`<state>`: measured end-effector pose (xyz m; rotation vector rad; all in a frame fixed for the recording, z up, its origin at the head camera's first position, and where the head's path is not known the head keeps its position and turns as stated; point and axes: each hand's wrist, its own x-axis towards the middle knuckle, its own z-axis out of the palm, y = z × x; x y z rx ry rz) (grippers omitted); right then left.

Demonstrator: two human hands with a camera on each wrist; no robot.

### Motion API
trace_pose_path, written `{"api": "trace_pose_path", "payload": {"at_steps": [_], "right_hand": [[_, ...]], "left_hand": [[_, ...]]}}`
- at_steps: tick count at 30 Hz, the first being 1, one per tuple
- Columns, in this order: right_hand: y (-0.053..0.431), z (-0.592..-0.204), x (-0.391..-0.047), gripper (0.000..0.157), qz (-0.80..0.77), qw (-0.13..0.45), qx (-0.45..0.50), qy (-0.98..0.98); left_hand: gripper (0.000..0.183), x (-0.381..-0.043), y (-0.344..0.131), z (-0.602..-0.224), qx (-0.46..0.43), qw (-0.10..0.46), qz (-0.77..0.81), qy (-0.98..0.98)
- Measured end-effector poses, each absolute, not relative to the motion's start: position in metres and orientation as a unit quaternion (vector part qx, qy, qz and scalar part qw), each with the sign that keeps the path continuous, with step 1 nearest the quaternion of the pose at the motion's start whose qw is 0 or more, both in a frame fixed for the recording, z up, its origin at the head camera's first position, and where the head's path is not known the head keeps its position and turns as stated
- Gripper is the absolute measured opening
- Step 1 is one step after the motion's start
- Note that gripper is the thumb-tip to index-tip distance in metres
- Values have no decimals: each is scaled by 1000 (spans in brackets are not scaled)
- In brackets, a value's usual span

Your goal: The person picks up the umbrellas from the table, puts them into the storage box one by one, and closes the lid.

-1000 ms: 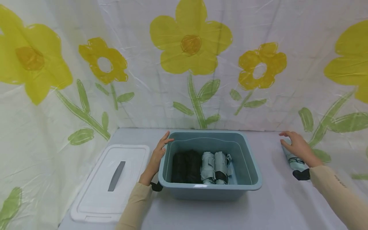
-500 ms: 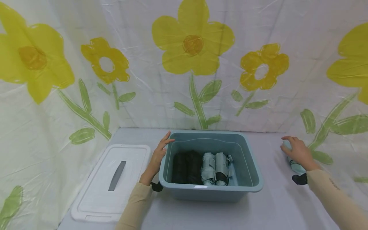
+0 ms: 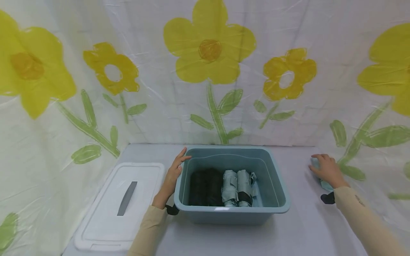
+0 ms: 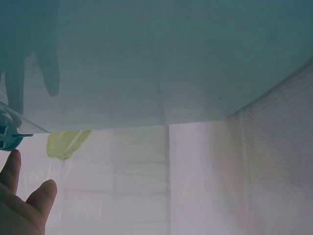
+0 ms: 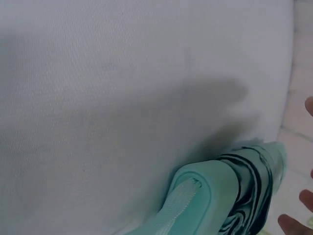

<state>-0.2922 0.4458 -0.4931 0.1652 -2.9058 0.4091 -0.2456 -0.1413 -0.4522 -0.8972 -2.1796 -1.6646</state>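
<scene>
Fingers (image 5: 293, 225) of the right hand (image 3: 328, 172) arch, spread and pinching nothing, over a folded umbrella (image 5: 227, 183) whose long axis runs from below them back beneath that hand, while the left hand (image 3: 173, 174) sits farther off, fingers spread beside a bin (image 3: 230, 217).

Perhaps a makeshift booth, flower-printed curtain (image 3: 163, 117) around back and sides, pale table (image 3: 301, 227) against it.

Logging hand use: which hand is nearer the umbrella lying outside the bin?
Right. The right hand is over the umbrella; the left hand is across the bin from it, by the left rim.
</scene>
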Motion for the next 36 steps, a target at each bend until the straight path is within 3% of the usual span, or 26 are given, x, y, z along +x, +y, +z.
{"api": "trace_pose_path", "payload": {"at_steps": [13, 18, 36], "right_hand": [[465, -508, -290, 57, 142, 36, 24, -989], [471, -511, -290, 58, 139, 8, 19, -990], [479, -516, -303, 62, 137, 44, 23, -989]], "left_hand": [[43, -247, -142, -454, -314, 130, -575, -744], [42, -258, -145, -471, -316, 136, -575, -742], [41, -246, -141, -455, -312, 123, -576, -745]]}}
